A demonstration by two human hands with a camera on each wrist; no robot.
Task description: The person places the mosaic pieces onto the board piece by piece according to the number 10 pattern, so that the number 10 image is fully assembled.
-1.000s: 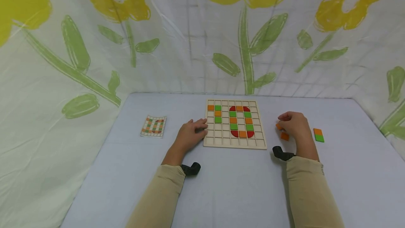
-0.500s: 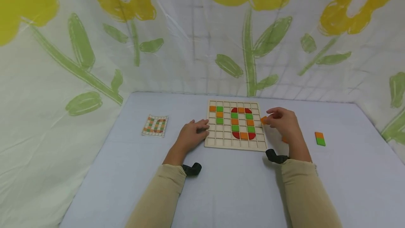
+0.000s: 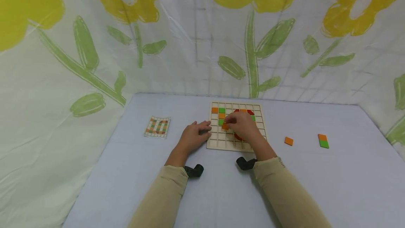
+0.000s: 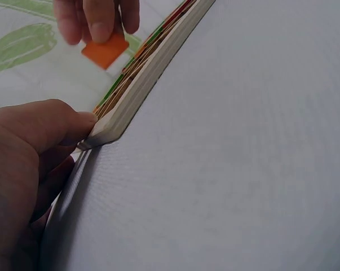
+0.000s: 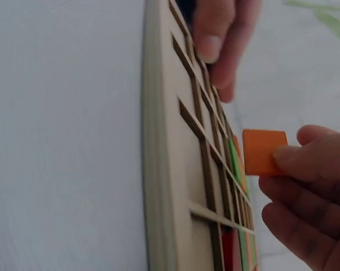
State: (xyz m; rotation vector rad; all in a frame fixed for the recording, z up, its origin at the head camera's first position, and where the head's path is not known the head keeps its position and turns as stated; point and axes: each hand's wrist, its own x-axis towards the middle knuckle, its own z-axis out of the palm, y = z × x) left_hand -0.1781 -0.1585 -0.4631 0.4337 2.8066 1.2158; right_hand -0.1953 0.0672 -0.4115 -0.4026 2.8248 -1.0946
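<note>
A wooden grid board lies on the table with orange, green and red tiles set in its cells, partly hidden by my right hand. That hand pinches a square orange tile between thumb and fingers. In the head view the tile is over the left part of the board, just below a green tile. The left wrist view shows the tile raised above the board. My left hand rests at the board's left edge, its thumb touching the rim and its fingers extended.
A printed pattern card lies left of the board. To the right sit a loose orange tile and, farther out, an orange tile touching a green tile. A flower-printed cloth hangs behind the table.
My right hand picked up an orange tile from the right of the board and carried it left over the grid. The left hand stayed at the board's edge.
</note>
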